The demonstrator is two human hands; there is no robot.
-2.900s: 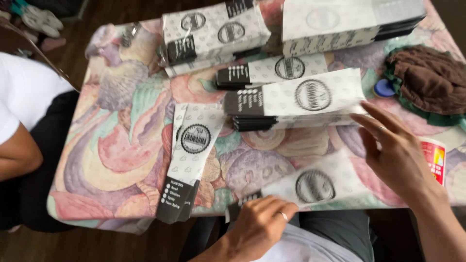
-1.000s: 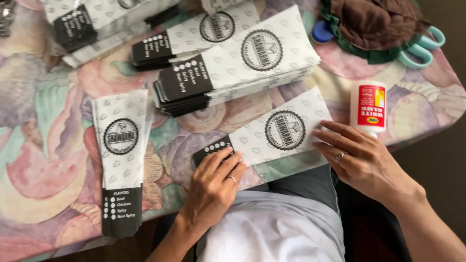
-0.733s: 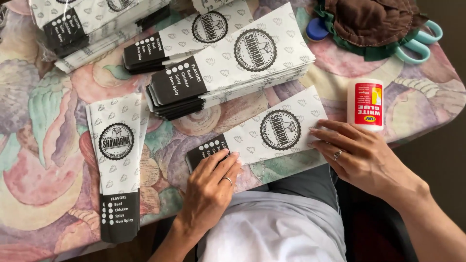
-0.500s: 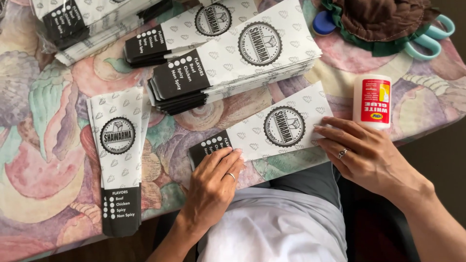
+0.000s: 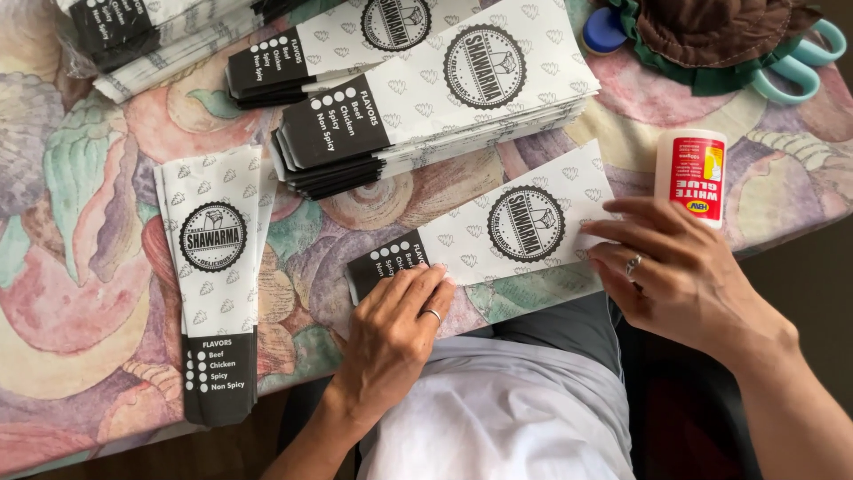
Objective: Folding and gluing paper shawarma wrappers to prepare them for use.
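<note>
A flat white paper sleeve [image 5: 498, 233] with a black end and a round black emblem lies at the table's near edge. My left hand [image 5: 391, 333] rests flat on its black end, fingers together. My right hand [image 5: 675, 271] presses its fingertips on the sleeve's white right end. Neither hand grips anything. A white glue bottle with a red label [image 5: 689, 174] stands just above my right hand.
A thick stack of the same sleeves [image 5: 435, 102] lies above, more stacks [image 5: 329, 40] behind it, and a small pile [image 5: 213, 276] at the left. Teal-handled scissors [image 5: 795, 71] and brown cloth [image 5: 720, 27] sit top right on the floral tablecloth [image 5: 80, 267].
Both hands have stayed on the sleeve; the right fingertips shifted slightly along its right end. The camera view drifted a little.
</note>
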